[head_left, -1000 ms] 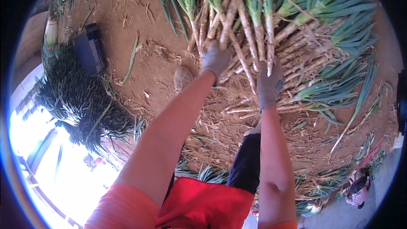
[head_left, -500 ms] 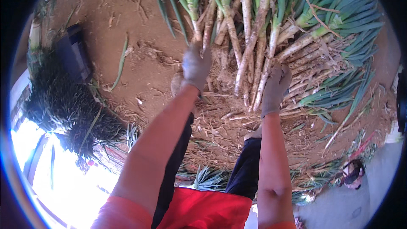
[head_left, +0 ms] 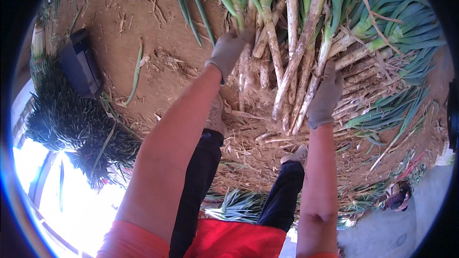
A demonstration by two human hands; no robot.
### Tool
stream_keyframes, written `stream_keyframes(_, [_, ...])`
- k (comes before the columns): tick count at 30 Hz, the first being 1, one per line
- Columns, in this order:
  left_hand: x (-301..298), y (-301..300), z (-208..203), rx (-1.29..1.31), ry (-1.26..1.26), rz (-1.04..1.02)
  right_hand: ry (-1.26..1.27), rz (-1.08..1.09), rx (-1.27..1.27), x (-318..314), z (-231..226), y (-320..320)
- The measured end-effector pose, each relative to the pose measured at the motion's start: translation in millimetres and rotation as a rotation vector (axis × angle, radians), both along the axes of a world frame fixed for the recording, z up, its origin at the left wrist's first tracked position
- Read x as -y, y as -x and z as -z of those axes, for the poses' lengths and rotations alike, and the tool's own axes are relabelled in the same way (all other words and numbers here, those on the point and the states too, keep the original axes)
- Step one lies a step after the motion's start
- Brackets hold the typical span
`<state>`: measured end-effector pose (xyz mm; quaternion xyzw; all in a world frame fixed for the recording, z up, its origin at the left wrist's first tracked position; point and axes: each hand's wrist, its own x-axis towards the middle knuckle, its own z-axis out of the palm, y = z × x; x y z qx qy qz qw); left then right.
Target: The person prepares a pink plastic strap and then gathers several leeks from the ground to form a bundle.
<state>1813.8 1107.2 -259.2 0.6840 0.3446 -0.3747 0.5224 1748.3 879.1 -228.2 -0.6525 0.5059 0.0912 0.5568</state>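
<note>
A spread of large green onions (head_left: pixel 302 50) with pale, soil-stained stalks and green leaves lies on the ground, leaves pointing away and to the right. My left hand (head_left: pixel 227 52), in a grey glove, is closed round the stalk of a green onion (head_left: pixel 239 15) at the left side of the spread. Farther right, my gloved right hand (head_left: pixel 326 96) rests against the stalks with its fingers bent together. Its fingertips are partly hidden, so what they hold does not show. Between the hands several stalks (head_left: pixel 292 74) slant toward me, roots nearest.
At the left, a dark blue object (head_left: pixel 82 64) lies against a large bundle of dark green leaves (head_left: pixel 79 124). More leaves (head_left: pixel 236 205) lie behind my legs. Dry husks (head_left: pixel 165 62) litter the brown ground. My shoe (head_left: pixel 216 114) stands close to the roots.
My left hand has moved up and slightly right along the stalks, and is less blurred. The whole view has shifted a little, so stalks and right hand sit farther right.
</note>
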Motion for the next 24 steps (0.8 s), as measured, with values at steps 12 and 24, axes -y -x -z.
stream_keyframes(12, [10,13,23,0.123,0.309,0.074,-0.133,-0.106,-0.030,-7,-7,-3])
stream_keyframes(24, [43,25,-26,0.171,0.490,-0.070,-0.394,-0.183,0.178,-10,-16,-9])
